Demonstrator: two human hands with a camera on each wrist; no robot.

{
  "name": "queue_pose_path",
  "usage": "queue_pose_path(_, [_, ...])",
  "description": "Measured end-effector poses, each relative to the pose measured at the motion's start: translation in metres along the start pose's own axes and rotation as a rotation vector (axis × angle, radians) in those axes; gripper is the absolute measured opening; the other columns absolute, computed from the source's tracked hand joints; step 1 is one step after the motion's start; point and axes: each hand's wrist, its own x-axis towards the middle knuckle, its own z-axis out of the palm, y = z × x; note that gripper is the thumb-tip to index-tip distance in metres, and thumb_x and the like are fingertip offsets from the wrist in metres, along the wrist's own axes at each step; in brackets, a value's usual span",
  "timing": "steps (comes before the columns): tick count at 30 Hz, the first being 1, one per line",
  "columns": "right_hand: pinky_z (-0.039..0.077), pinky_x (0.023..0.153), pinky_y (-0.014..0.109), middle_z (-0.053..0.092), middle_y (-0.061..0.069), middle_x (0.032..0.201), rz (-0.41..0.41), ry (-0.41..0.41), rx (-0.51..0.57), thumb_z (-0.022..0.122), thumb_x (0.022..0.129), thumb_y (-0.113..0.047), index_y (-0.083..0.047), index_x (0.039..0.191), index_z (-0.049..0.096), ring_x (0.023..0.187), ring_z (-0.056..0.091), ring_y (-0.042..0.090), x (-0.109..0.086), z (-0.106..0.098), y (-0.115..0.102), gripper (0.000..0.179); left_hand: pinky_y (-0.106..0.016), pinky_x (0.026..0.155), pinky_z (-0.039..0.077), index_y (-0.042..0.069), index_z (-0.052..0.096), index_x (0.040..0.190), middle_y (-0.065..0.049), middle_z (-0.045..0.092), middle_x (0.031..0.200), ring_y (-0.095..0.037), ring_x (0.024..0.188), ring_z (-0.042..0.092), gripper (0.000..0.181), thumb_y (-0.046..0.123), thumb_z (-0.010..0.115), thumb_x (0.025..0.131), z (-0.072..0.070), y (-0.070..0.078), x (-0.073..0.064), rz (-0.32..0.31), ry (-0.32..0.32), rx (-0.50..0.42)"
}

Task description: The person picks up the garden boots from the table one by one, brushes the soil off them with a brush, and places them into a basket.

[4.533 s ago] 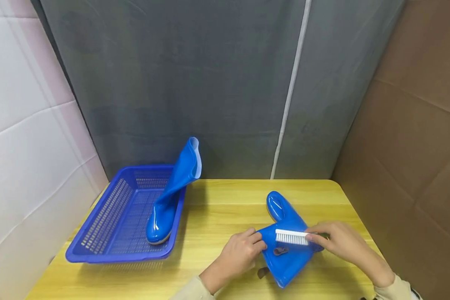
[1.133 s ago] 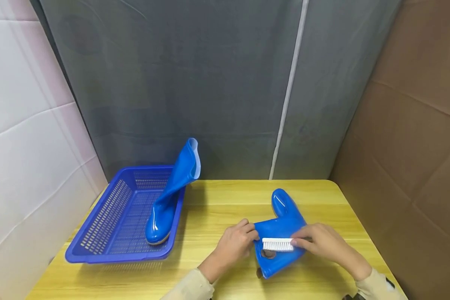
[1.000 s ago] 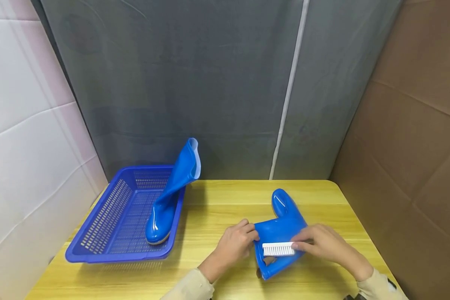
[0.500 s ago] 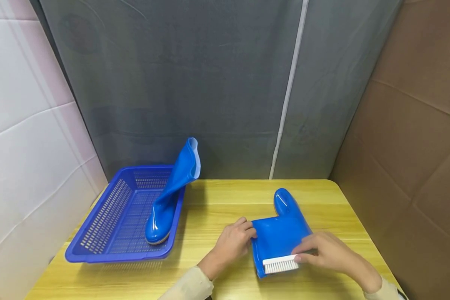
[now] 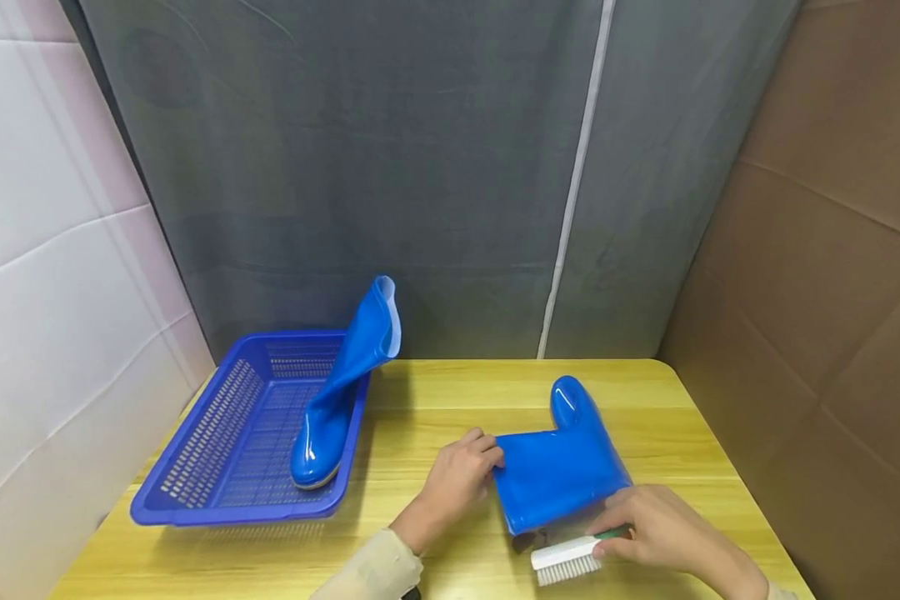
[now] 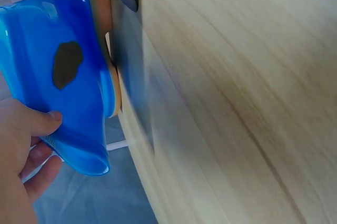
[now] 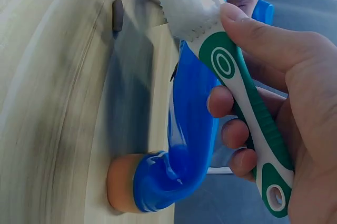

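Observation:
My left hand (image 5: 461, 473) pinches the top edge of a blue rubber boot (image 5: 558, 475), thumb on the outside in the left wrist view. The boot's toe points to the back of the table, and its tan sole (image 7: 122, 182) shows in the right wrist view. On the side facing the left wrist camera is a dark brown patch (image 6: 67, 65), hidden from the head view. My right hand (image 5: 663, 533) grips the green and white handle of a scrub brush (image 5: 567, 560). Its white bristles face down, just on the near side of the boot shaft.
A blue plastic basket (image 5: 232, 517) stands at the left of the wooden table (image 5: 450, 408). A second blue boot (image 5: 345, 375) leans in it, its shaft over the right rim. A small dark brown piece (image 7: 117, 15) lies on the table near the held boot's opening.
The brush has moved down the boot shaft and off its near edge. The boot has turned, so its brown patch has left the head view. My left hand has shifted slightly left.

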Motion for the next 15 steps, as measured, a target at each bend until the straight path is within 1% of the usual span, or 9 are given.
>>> queue_pose_path(5, [0.033, 0.054, 0.009, 0.068, -0.022, 0.082, 0.021, 0.011, 0.000, 0.066, 0.087, -0.056, -0.036, 0.097, 0.077, 0.065, 0.043, -0.010, -0.0004, 0.0001, -0.0004, 0.026, -0.015, 0.063, 0.053, 0.023, 0.071, 0.078, 0.012, 0.068, 0.080, -0.006, 0.077, 0.058, 0.025, -0.001, 0.076, 0.073, 0.0004, 0.0004, -0.0001, 0.000, 0.009, 0.001])
queue_pose_path(9, [0.032, 0.054, 0.010, 0.066, -0.024, 0.081, 0.036, 0.022, -0.016, 0.065, 0.086, -0.058, -0.036, 0.097, 0.077, 0.065, 0.042, -0.011, -0.0013, -0.0008, -0.0009, 0.027, -0.014, 0.064, 0.052, 0.022, 0.071, 0.078, 0.012, 0.069, 0.080, -0.005, 0.077, 0.058, 0.025, -0.001, 0.076, 0.073, 0.0006, 0.0003, -0.0002, -0.005, 0.002, -0.007])
queue_pose_path(15, [0.032, 0.055, 0.009, 0.062, -0.025, 0.078, 0.033, 0.075, -0.051, 0.068, 0.086, -0.055, -0.034, 0.097, 0.077, 0.065, 0.042, -0.010, -0.0036, -0.0024, 0.0011, 0.026, -0.017, 0.063, 0.054, 0.022, 0.071, 0.077, 0.012, 0.070, 0.080, -0.005, 0.077, 0.061, 0.024, -0.001, 0.076, 0.074, -0.0047, -0.0020, 0.0043, -0.038, 0.040, -0.042])
